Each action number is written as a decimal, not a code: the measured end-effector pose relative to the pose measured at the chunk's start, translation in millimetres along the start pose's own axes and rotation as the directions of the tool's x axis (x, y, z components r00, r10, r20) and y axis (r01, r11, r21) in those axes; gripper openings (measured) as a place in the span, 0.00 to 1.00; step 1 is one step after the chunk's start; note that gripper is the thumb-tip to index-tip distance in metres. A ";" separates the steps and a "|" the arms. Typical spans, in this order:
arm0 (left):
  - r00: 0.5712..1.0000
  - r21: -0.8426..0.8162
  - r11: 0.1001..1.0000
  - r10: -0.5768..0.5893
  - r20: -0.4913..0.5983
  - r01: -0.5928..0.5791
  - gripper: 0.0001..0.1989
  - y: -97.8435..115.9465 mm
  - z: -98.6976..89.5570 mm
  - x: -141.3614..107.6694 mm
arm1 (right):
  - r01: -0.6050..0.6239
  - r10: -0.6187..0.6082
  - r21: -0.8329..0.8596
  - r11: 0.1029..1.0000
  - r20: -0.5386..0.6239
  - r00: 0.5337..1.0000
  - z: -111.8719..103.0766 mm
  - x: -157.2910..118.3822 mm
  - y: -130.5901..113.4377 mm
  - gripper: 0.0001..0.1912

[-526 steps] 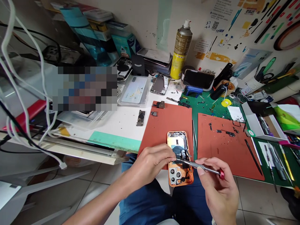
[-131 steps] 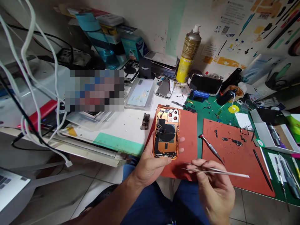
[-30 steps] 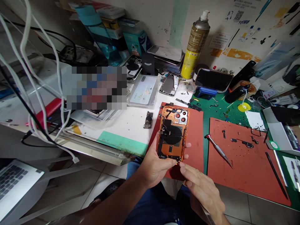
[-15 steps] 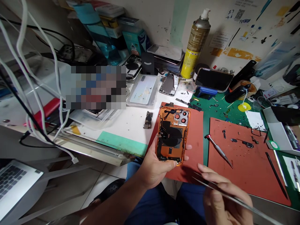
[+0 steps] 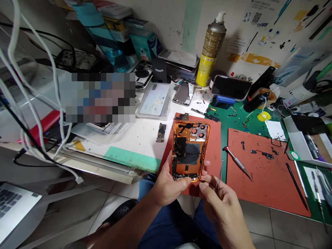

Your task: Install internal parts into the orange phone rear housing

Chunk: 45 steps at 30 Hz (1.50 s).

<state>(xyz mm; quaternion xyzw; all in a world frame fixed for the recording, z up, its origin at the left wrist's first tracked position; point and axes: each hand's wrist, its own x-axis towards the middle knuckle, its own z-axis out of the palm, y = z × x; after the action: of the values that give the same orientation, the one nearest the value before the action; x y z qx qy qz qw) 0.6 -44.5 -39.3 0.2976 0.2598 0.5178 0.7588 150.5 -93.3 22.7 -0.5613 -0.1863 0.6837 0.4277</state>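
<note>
My left hand grips an orange phone housing by its lower left side, thumb across the bottom edge and fingertips showing past the right side. The housing's inside faces me, with a black round pad, flex cables and the camera rings at its upper right. Close to its lower right corner is my right hand, closed around thin metal tweezers whose tips point up and away. Thumb and forefinger are pinched near that corner; whether they touch the housing I cannot tell. A logic board lies on the white tabletop to the left.
An orange mat lies beneath the housing. On a second orange mat to the right are a screwdriver, a black stick and small parts. A spray can and a propped phone stand behind. White cables hang at left.
My right hand has moved left and up to the housing's lower right corner. Its tweezers have swung from pointing left to pointing upward. The left hand still holds the housing.
</note>
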 end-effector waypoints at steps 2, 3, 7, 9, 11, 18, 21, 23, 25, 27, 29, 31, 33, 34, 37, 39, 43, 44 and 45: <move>1.000 0.046 0.999 0.011 0.011 -0.012 0.29 0.2 -2.6 -0.8 | -0.037 0.039 -0.046 0.998 0.044 0.998 2.8 3.0 -3.2 0.32; 1.000 0.076 0.997 0.009 0.016 -0.010 0.28 1.1 -3.5 -1.1 | -0.051 0.055 -0.065 0.997 0.057 0.997 3.5 4.1 -4.6 0.32; 0.998 0.166 0.985 -0.041 0.044 0.033 0.26 5.7 -4.5 -1.8 | -0.047 0.052 -0.099 0.994 0.047 0.998 6.5 6.3 -7.0 0.34; 0.997 0.178 0.983 -0.052 0.053 0.042 0.26 6.7 -4.1 -1.5 | -0.034 0.037 -0.100 0.994 0.027 0.999 8.6 6.9 -6.6 0.35; 0.997 0.171 0.984 -0.051 0.052 0.041 0.27 6.6 -3.7 -0.7 | -0.027 0.028 -0.106 0.994 0.011 1.000 10.4 7.5 -5.7 0.35; 0.999 0.121 0.992 -0.047 0.027 0.043 0.29 4.0 -4.0 -0.3 | 0.015 -0.015 -0.116 0.993 0.007 1.000 7.9 9.3 0.1 0.33; 0.999 0.133 0.990 -0.049 0.022 0.045 0.28 2.9 -5.2 -0.9 | 0.041 -0.040 -0.131 0.990 0.016 0.999 5.4 9.5 2.6 0.31; 0.999 0.141 0.989 -0.037 0.009 0.035 0.29 2.3 -5.7 -1.0 | 0.052 -0.049 -0.130 0.990 0.026 0.998 5.0 9.4 3.6 0.30; 1.000 0.152 0.988 -0.026 0.007 0.025 0.29 2.0 -5.7 -1.0 | 0.063 -0.060 -0.110 0.992 0.024 0.998 5.8 9.1 3.8 0.29; 1.000 0.150 0.988 -0.021 0.017 0.018 0.29 2.0 -5.4 -1.2 | 0.075 -0.074 -0.085 0.994 0.016 0.997 7.2 8.8 3.7 0.30; 1.000 0.136 0.991 -0.015 0.021 0.012 0.29 1.9 -5.3 -1.5 | 0.076 -0.075 -0.076 0.994 0.014 0.997 8.2 8.9 3.9 0.30; 1.000 0.122 0.992 -0.019 0.023 0.016 0.29 1.5 -5.7 -1.7 | 0.067 -0.066 -0.084 0.994 0.019 0.998 8.2 9.2 4.9 0.30; 0.999 0.118 0.993 -0.022 0.032 0.018 0.30 1.1 -6.0 -1.3 | 0.060 -0.059 -0.088 0.994 0.015 0.998 7.3 9.3 6.4 0.30; 0.999 0.118 0.993 -0.018 0.040 0.014 0.30 1.2 -5.9 -0.9 | 0.058 -0.057 -0.088 0.994 0.010 0.998 6.8 9.2 7.2 0.30; 0.997 0.091 0.996 0.009 0.074 -0.015 0.29 3.4 -3.2 1.0 | 0.044 -0.043 -0.091 0.995 0.014 0.999 6.5 8.6 8.1 0.31; 0.996 0.025 0.999 0.023 0.088 -0.025 0.28 6.9 0.7 2.2 | 0.029 -0.028 -0.090 0.996 0.017 0.999 7.7 8.6 7.7 0.32; 0.996 -0.119 0.993 -0.001 0.088 0.012 0.25 15.2 8.8 3.7 | 0.029 -0.032 -0.076 0.997 -0.030 0.999 11.4 10.4 6.7 0.33; 0.997 -0.136 0.990 -0.006 0.083 0.018 0.26 16.8 9.9 4.0 | 0.031 -0.033 -0.072 0.997 -0.034 0.999 12.1 11.0 6.8 0.33; 0.997 -0.147 0.989 -0.009 0.079 0.021 0.27 18.0 10.5 4.4 | 0.032 -0.034 -0.068 0.997 -0.033 0.999 12.5 11.4 7.0 0.33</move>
<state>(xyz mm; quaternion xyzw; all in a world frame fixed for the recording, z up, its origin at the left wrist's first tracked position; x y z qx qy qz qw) -1.9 -37.2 -19.4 0.2586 0.1930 0.5179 0.7922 136.3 -85.4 14.3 -0.5840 -0.2111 0.6599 0.4230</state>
